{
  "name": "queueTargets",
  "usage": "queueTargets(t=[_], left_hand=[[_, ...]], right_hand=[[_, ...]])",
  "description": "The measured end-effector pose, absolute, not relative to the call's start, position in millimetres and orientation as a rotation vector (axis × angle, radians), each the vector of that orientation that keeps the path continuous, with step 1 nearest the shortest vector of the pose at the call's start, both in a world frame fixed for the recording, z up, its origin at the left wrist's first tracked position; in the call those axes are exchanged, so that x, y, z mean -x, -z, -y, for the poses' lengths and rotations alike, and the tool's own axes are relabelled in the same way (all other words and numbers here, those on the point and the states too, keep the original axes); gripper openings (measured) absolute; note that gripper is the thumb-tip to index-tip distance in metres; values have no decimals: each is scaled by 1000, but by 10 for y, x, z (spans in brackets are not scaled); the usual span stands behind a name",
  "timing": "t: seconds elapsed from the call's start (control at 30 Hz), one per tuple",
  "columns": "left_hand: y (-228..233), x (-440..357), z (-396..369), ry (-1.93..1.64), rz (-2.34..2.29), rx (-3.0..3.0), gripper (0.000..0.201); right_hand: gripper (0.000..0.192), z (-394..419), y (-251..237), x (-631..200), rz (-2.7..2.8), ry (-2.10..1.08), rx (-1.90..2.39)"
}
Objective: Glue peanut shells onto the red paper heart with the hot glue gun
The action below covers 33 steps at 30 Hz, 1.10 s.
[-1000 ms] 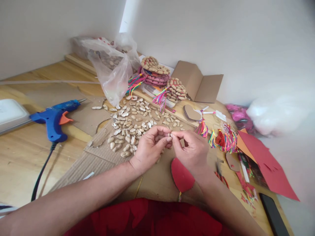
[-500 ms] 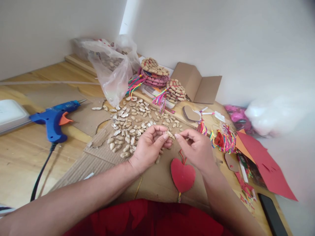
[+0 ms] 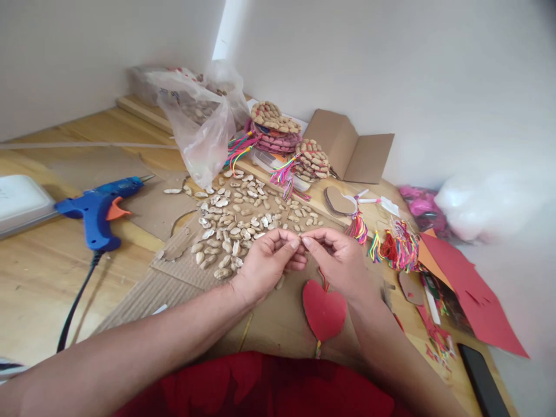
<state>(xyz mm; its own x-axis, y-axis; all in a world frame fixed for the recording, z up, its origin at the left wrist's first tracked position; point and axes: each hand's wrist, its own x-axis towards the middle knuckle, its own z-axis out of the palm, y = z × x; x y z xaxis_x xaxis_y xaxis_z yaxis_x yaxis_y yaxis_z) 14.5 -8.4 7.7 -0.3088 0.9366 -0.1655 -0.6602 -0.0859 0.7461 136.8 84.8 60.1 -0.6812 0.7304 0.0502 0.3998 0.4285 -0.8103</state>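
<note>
Head view: left hand (image 3: 264, 263) and right hand (image 3: 341, 260) pinch one shell (image 3: 299, 238) between fingertips, above the red heart (image 3: 324, 310). It looks light and brittle (easily crushed), best held by its ends.

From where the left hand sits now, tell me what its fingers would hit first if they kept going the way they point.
The left hand points rightward at the right hand; their fingertips already nearly meet over a small peanut shell piece, so it would likely hit the right hand's fingers first.
</note>
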Motion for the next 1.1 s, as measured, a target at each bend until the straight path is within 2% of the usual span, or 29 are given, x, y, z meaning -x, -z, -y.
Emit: queueTargets(t=[0.17,0.27,0.4,0.73,1.1], left_hand=[[-141,-166,203,-1609,-1035,-940,26],[-177,-168,278,-1560,-1120,-1325,22],[-165,-178,297,-1501,-1160,-1483,19],[-132,-173,272,-1475,-1203,-1529,15],[-124,-177,267,-1473,-1197,-1530,14]], right_hand=[[18,-1058,-512,-1310,2424,-984,931],[17,-1234,-457,-1172,2599,-709,749],[17,-1420,-396,-946,2777,-432,522],[7,-1548,-270,-720,2843,-436,541],[11,-1513,-258,-685,2825,-382,575]])
